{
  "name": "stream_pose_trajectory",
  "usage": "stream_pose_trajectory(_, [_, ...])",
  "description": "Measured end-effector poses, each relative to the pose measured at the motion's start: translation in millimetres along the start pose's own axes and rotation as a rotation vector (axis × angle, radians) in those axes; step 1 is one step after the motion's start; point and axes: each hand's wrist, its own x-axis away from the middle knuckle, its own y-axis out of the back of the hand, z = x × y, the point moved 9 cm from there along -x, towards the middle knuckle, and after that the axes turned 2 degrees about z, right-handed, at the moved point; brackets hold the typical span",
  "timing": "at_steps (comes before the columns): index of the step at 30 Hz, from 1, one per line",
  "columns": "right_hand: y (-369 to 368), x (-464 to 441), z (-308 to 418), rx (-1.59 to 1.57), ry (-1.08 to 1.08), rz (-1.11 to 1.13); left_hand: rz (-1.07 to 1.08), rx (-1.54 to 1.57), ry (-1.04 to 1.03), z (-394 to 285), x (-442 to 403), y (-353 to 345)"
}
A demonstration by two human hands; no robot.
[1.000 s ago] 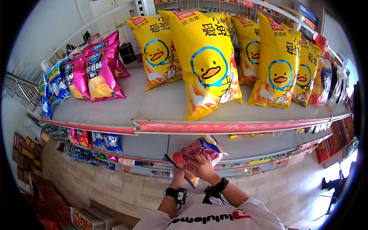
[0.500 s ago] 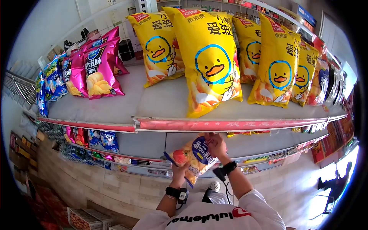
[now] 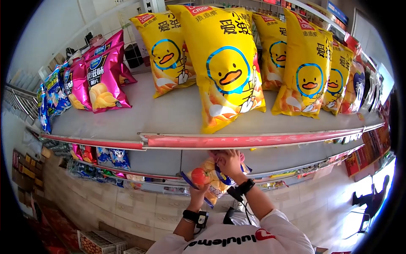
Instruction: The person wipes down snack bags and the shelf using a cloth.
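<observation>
A chip bag with a tomato picture [image 3: 216, 185] hangs tilted in front of the lower shelf. My left hand [image 3: 198, 194] grips its lower left edge, thumb on the front. Across the upper part of the bag lies my right hand [image 3: 229, 163], its fingers bent round a pink cloth [image 3: 215, 155] pressed on the bag. The shelf edge and my hand partly hide the cloth. Above stand big yellow duck-print bags [image 3: 230, 72] on the top shelf [image 3: 114, 122].
Pink chip bags [image 3: 103, 86] and blue bags [image 3: 57, 95] stand on the top shelf's left. Its red-striped front edge [image 3: 253, 139] runs just above my hands. Lower shelves hold small packets [image 3: 119, 158]. A crate [image 3: 93, 243] stands on the floor at lower left.
My right hand has moved with the cloth from the bag's middle to its upper part. The bag's printed front came into view. My left hand has kept its hold.
</observation>
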Motion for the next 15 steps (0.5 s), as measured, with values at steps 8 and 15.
stream_pose_trajectory(8, [-29.5, 10.6, -127.9, 0.286, -0.252, -0.167, -0.038, 0.118, 0.060, 11.1, -0.3, 6.7])
stream_pose_trajectory(15, [-6.7, 48.9, -98.2, -0.602, -0.399, -0.223, -0.094, 0.235, 0.130, 2.0, 4.4, -2.5])
